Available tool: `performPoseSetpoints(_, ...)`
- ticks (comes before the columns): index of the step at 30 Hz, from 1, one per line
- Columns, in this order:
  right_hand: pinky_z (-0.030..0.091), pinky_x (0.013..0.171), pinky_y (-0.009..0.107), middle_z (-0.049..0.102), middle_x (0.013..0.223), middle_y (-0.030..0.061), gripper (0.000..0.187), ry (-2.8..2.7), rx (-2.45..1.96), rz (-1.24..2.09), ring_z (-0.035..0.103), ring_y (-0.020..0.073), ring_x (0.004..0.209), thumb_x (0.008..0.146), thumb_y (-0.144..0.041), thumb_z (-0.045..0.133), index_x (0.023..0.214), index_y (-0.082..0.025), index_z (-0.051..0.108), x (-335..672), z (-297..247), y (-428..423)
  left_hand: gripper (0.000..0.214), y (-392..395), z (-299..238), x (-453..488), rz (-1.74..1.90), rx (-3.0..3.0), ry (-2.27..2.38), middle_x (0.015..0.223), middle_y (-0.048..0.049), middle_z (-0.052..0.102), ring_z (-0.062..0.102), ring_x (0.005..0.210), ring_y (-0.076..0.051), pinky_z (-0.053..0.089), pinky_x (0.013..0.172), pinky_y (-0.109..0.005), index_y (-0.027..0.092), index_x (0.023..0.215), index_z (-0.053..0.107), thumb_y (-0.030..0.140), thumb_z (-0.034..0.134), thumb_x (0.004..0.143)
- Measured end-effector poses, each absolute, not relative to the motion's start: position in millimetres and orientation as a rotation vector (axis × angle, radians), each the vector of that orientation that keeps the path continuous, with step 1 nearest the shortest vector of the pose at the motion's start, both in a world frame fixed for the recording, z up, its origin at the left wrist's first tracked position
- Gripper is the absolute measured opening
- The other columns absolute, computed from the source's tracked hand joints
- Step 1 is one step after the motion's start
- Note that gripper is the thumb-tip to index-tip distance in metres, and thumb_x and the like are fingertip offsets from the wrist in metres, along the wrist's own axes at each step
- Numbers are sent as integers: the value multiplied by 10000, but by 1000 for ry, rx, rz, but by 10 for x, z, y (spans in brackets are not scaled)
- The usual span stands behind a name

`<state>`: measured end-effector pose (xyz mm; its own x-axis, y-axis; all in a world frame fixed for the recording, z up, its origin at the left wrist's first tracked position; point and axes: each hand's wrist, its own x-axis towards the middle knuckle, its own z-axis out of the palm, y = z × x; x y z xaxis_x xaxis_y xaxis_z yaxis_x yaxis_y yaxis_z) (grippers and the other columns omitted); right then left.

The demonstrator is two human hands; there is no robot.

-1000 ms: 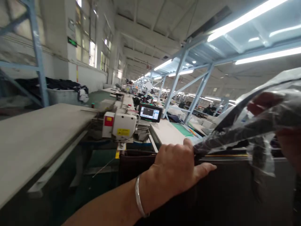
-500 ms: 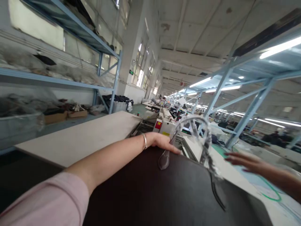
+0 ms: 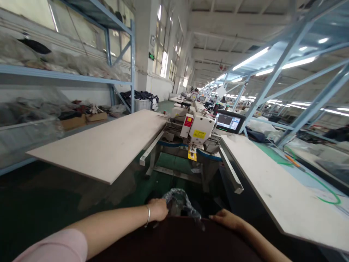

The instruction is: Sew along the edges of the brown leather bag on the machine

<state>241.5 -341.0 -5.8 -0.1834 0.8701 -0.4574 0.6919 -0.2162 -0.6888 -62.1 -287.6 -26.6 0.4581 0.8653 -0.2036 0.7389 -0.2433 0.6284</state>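
A large dark brown bag point(image 3: 177, 242) fills the bottom middle of the view, close to me. Its handle point(image 3: 180, 202) is wrapped in clear crinkled plastic and rises from the top edge. My left hand point(image 3: 158, 209) rests on that top edge just left of the handle; its fingers curl over the far side and are hidden. My right hand point(image 3: 225, 219) lies on the edge to the right of the handle, fingers bent over the rim and only partly visible.
A white sewing machine point(image 3: 196, 129) with a screen point(image 3: 228, 122) stands ahead between two pale tabletops point(image 3: 109, 145) point(image 3: 272, 182). Blue shelving point(image 3: 68, 74) with bagged goods lines the left wall. A green cord point(image 3: 321, 183) lies on the right table. The floor is green.
The bag has come down from chest height to low in front of me. My right hand moved from the air at the right onto the bag's rim. The view tilted downward.
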Motion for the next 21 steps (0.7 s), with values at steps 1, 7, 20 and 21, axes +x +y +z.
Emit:
performPoseSetpoints(1,526,644,363,671,630,45,498,-1809,-1879,1338,652,229,653,641,-677,726,702,-183,716,2451,-68,-3268,493,-2782,-276,-572,173,2049,1375,1276,-200,595,555,1212,-342,429,1021,-520,112,1245,596,459,607,896)
performPoseSetpoints(7,411,473,237,648,602,41,624,-1681,-1828,1285,546,130,513,679,-763,666,686,-140,669,2617,194,-2405,795,-1990,-31,-243,81,2004,1155,871,-121,728,685,824,-267,484,708,-309,139,799,720,829,327,821)
performPoseSetpoints(20,586,714,290,760,840,120,466,-684,-1242,2094,729,201,715,786,-446,661,1091,-94,664,2745,-269,-2267,825,-1345,-128,-367,153,1631,1151,582,-33,612,496,503,-132,299,499,-251,137,745,702,923,483,622)
performPoseSetpoints(21,585,700,284,761,847,118,504,-677,-1201,2123,728,201,711,746,-450,683,1107,-98,656,2712,-323,-2252,816,-1332,-152,-328,140,1647,1130,580,-30,600,482,502,-129,293,502,-254,144,707,683,924,456,639)
